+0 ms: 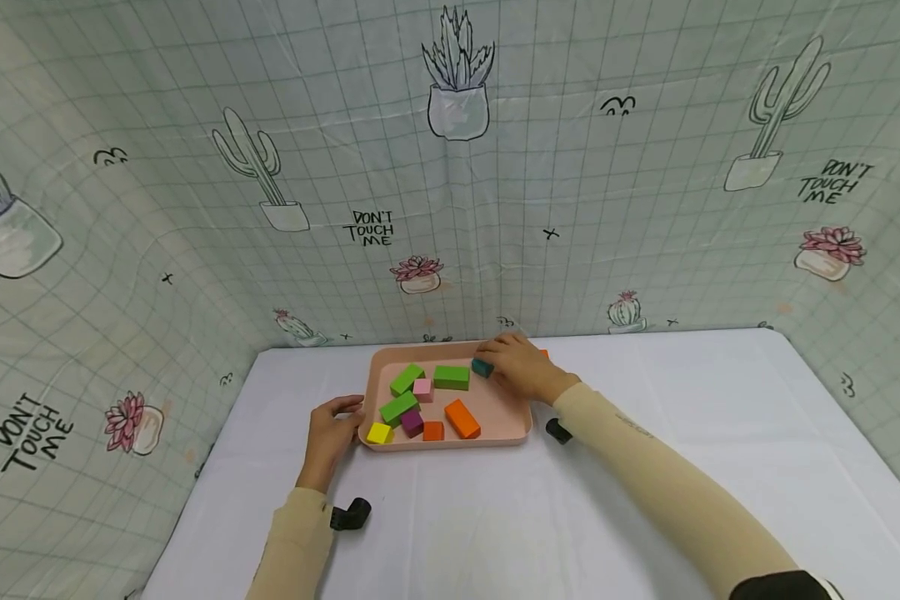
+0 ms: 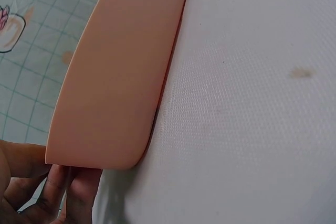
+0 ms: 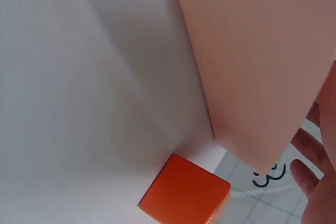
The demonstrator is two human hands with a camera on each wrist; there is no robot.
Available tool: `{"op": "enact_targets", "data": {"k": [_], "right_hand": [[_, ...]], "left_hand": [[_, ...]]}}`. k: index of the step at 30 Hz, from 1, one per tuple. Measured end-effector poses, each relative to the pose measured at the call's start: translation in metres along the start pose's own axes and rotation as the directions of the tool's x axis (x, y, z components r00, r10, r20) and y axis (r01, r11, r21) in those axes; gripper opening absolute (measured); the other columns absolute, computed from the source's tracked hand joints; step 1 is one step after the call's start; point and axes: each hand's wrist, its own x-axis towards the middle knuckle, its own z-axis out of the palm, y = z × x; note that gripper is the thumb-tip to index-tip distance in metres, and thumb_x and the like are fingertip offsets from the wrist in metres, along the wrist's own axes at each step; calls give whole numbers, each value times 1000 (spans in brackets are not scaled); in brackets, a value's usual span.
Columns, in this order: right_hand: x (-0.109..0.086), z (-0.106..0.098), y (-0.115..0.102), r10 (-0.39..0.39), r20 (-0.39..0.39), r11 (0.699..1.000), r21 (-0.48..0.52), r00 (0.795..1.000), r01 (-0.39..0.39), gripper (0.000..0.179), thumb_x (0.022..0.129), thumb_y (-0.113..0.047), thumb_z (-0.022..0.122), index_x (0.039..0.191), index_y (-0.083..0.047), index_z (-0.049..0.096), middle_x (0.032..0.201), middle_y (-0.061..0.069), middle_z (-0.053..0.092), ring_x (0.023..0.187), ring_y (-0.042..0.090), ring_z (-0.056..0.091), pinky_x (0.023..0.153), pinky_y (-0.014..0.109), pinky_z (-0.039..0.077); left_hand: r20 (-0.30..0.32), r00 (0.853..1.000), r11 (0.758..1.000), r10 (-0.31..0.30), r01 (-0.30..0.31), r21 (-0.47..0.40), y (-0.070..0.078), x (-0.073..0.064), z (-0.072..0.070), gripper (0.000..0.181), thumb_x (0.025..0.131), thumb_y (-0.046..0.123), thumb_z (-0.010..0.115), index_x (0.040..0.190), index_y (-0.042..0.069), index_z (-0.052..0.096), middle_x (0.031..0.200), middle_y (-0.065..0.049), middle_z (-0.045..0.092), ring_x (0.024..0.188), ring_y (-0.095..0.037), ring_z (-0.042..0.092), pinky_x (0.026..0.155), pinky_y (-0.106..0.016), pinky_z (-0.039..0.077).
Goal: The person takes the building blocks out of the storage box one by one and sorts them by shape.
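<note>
A shallow pink tray (image 1: 495,429) lies on the white table. My left hand (image 1: 332,433) holds its left end, fingertips at the rim and against the outer wall. Over the back right of the tray, my right hand (image 1: 521,367) pinches a teal block (image 1: 483,367); its fingers partly cover the block. Inside the tray lie green blocks (image 1: 452,377), a pink cube (image 1: 423,389), a purple cube (image 1: 412,422), a yellow cube (image 1: 379,433), a small orange block (image 1: 433,431) and a longer orange block (image 1: 462,418).
Outside the tray, an orange block (image 3: 185,190) lies on the table close to its right end, mostly behind my right hand in the head view. A printed cloth (image 1: 495,183) with cactus drawings hangs behind the table (image 1: 450,533).
</note>
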Motion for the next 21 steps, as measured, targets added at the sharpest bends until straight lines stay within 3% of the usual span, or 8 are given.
{"op": "enact_targets", "data": {"k": [6,12,18,21], "right_hand": [[1,4,2,10,0,1000,10,1000,-10,41,96,-3,76,136,0,68,142,15,64,133,38,55,119,55,40],[0,7,0,0,-48,998,-62,999,-3,33,91,-10,84,122,-2,74,125,12,69,121,33,59,116,51,43],[-3,8,-4,20,-32,999,-40,999,-21,29,91,-17,86,115,-6,73,116,9,70,115,31,62,115,51,43],[-7,5,-6,26,-61,999,-29,998,-27,28,90,-18,86,114,-6,74,115,8,71,116,32,62,115,52,43]], "left_hand": [[-9,1000,1000,0,0,8,0,0,1,32,103,4,63,133,-4,69,127,-25,65,79,-15,61,63,-18,52],[-11,1000,1000,2,-2,5,1,0,2,32,102,4,62,133,-5,68,128,-26,65,77,-14,60,62,-18,51],[-15,1000,1000,7,-7,1,1,-1,2,32,102,3,62,132,-6,68,128,-26,64,78,-15,60,62,-18,51],[-13,1000,1000,6,-6,5,0,-1,1,32,103,4,62,132,-5,68,128,-26,64,78,-15,60,62,-18,51]]}}
